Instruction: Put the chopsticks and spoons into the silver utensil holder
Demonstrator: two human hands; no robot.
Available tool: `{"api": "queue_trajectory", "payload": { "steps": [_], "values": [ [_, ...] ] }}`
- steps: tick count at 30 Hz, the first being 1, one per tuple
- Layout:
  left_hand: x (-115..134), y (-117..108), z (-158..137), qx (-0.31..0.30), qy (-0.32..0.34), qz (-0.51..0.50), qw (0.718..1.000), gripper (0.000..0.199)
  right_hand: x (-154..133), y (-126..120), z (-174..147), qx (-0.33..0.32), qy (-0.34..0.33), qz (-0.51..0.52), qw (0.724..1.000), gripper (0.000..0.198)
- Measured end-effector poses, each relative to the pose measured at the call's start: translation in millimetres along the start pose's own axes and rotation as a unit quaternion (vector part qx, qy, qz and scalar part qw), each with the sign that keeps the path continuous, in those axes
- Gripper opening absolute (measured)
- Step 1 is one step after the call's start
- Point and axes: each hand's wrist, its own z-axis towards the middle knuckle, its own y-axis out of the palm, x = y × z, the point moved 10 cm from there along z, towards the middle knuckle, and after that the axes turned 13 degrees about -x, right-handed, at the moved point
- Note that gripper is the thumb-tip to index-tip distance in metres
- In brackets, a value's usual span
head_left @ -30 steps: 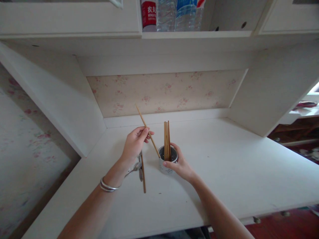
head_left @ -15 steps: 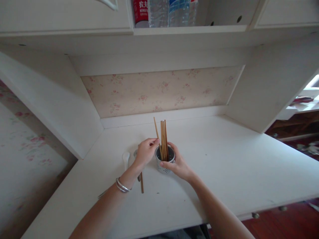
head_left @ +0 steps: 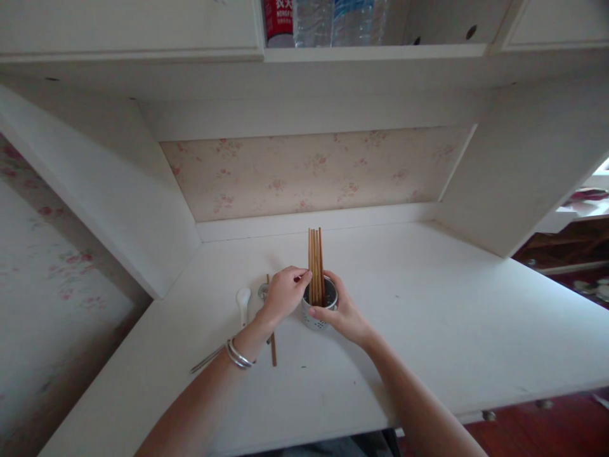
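Note:
A perforated metal utensil holder (head_left: 314, 320) stands on the white desk, and my right hand (head_left: 346, 311) is wrapped around its right side. Several wooden chopsticks (head_left: 316, 260) rise upright from it in a bunch. My left hand (head_left: 288, 292) pinches a chopstick at the bunch's left edge, just above the rim. Left of the holder, one more chopstick (head_left: 273, 352) lies on the desk, partly covered by my left hand. Beside it are a metal spoon (head_left: 262, 291) and a white spoon (head_left: 243, 298). Thin metal utensils (head_left: 207, 360) lie partly under my left forearm.
The white desk (head_left: 428, 304) runs out to the right, with panels at both sides and a wallpapered back. Overhead is a shelf (head_left: 375, 53) holding clear plastic bottles (head_left: 313, 22) and a red-labelled bottle (head_left: 279, 22).
The chopstick in my left hand has gone from leaning left to upright against the others. My right hand stays on the holder. The view has shifted slightly.

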Motion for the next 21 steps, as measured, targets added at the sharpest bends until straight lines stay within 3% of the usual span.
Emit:
{"api": "queue_trajectory", "payload": {
  "steps": [7, 15, 21],
  "values": [
    [-8, 7, -3, 0.003, -0.01, -0.068, 0.998, 0.031, 3, 1, 0, -0.005, 0.01, 0.008, 1.0, 0.084],
    [-22, 9, -6, 0.056, -0.039, -0.163, 0.984, 0.029, 7, 1, 0, -0.004, 0.007, 0.023, 1.0, 0.088],
    [-25, 24, -29, 0.037, -0.051, -0.285, 0.957, 0.048, 7, 3, 0, -0.013, 0.01, 0.038, 0.999, 0.086]
  ]
}}
